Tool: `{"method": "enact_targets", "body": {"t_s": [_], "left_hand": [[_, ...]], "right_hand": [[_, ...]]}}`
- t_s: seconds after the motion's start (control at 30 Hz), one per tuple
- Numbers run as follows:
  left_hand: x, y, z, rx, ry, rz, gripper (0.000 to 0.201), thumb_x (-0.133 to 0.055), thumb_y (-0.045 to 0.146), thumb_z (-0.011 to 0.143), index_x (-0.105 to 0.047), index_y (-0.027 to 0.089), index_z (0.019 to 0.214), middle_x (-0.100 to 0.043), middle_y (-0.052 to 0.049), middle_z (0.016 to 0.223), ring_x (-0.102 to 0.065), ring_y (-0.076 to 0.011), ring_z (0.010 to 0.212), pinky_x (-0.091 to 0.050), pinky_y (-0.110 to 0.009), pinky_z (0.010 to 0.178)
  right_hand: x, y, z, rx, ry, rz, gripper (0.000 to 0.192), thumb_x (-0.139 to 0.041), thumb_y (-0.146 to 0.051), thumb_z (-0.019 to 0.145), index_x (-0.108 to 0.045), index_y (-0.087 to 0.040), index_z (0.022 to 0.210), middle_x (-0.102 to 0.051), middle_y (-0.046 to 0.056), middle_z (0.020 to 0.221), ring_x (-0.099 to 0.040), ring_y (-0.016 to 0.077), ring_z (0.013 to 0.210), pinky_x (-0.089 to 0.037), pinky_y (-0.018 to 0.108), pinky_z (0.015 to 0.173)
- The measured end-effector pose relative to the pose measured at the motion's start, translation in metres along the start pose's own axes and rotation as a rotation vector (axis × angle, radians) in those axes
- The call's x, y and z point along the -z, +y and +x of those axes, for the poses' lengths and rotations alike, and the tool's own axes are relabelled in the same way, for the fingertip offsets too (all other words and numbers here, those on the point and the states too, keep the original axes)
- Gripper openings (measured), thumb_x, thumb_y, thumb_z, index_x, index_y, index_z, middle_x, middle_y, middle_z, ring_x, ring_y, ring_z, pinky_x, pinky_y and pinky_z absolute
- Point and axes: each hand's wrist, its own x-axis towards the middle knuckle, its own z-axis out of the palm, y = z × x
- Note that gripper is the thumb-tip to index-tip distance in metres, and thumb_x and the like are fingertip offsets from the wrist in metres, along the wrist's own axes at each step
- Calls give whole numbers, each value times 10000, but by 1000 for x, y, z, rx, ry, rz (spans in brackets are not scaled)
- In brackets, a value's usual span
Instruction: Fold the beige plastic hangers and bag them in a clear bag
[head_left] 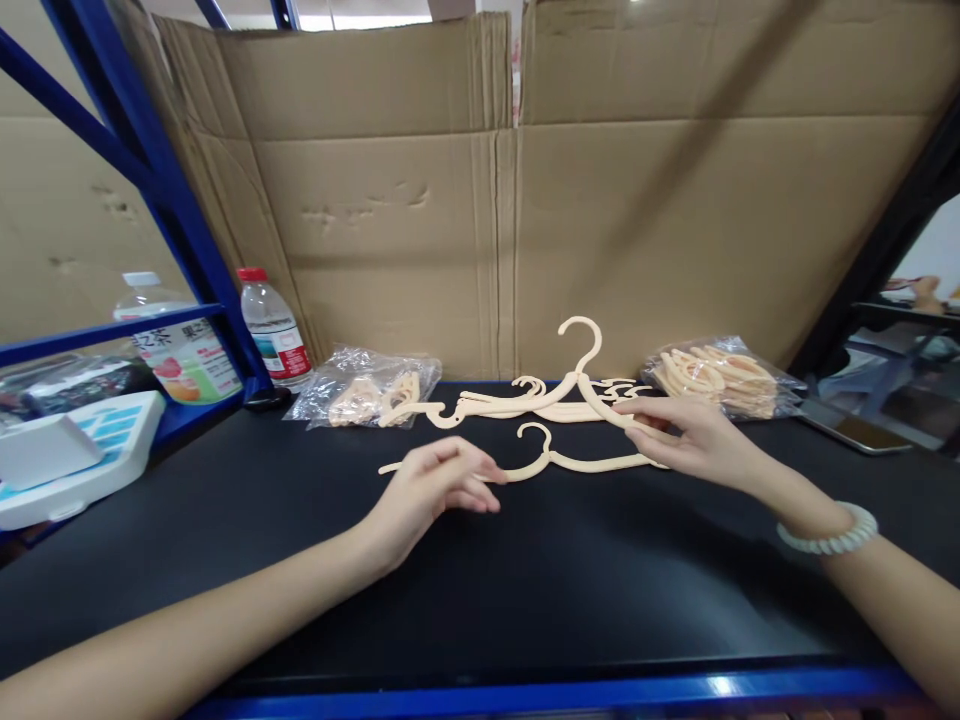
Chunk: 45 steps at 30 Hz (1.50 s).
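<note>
My right hand pinches the right arm of a cream plastic clothes hanger, its hook pointing up. This hanger is raised and tilted, and its left arm crosses in front of several stacked hangers. Nearer to me a second cream hanger lies on the black table, its hook toward the back. My left hand is over that hanger's left arm, hiding part of it. The left fingers are loosely bent and apart, with nothing visibly gripped.
Clear bags of cream hangers lie at the back left and back right. A red-capped bottle stands by the blue frame. A phone-like flat object lies at right. Cardboard walls the back.
</note>
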Motion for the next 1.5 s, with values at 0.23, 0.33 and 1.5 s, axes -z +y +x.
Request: {"method": "enact_targets", "body": {"t_s": [0.23, 0.33, 1.5], "left_hand": [[-15, 2, -24, -774, -663, 923, 213, -500, 137, 870, -627, 141, 1040, -697, -120, 1032, -611, -241, 1024, -503, -357, 913], [-14, 2, -23, -834, -637, 1079, 230, -481, 143, 890, -611, 143, 1080, -681, -113, 1101, -554, -256, 1116, -461, -392, 986], [-8, -11, -20, -543, -357, 1321, 515, -493, 361, 919, -408, 180, 1393, -431, -145, 1448, -374, -327, 1335, -327, -545, 1076]], "right_hand": [[-6, -5, 1, -107, -372, 201, 207, -544, -188, 776, -670, -152, 937, -478, -49, 532, -383, 89, 470, -316, 209, 482], [-9, -7, 1, -153, -457, 220, 216, -549, -144, 722, -671, -148, 901, -505, -50, 540, -409, 87, 477, -328, 205, 494], [-5, 2, 1, -186, -510, 21, 285, -591, -213, 814, -625, -132, 1085, -575, 2, 696, -485, 115, 575, -347, 227, 543]]}}
